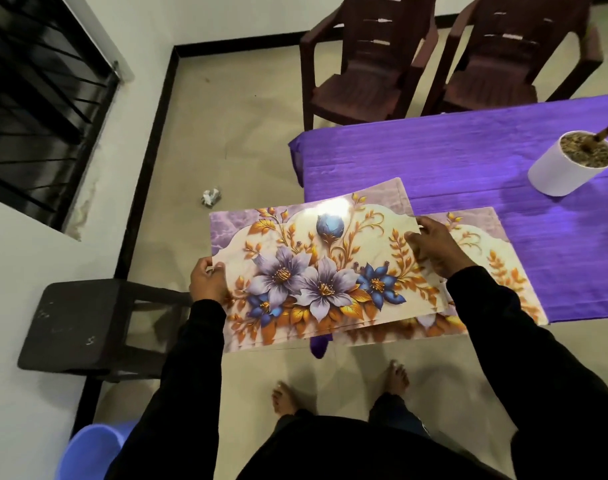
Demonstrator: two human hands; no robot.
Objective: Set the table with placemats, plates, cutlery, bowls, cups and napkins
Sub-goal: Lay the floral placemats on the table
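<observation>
Your left hand [208, 283] pinches the left edge of the floral placemat stack [316, 268], held over the near-left corner of the purple-clothed table [468, 157]. Your right hand [434, 249] grips the stack's right edge, above 1 placemat [503, 258] lying on that corner.

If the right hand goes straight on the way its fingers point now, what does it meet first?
The right hand points left along the placemat stack that it holds. Past the stack's edge, probably only floor and the crumpled paper below; depth is unclear.
</observation>
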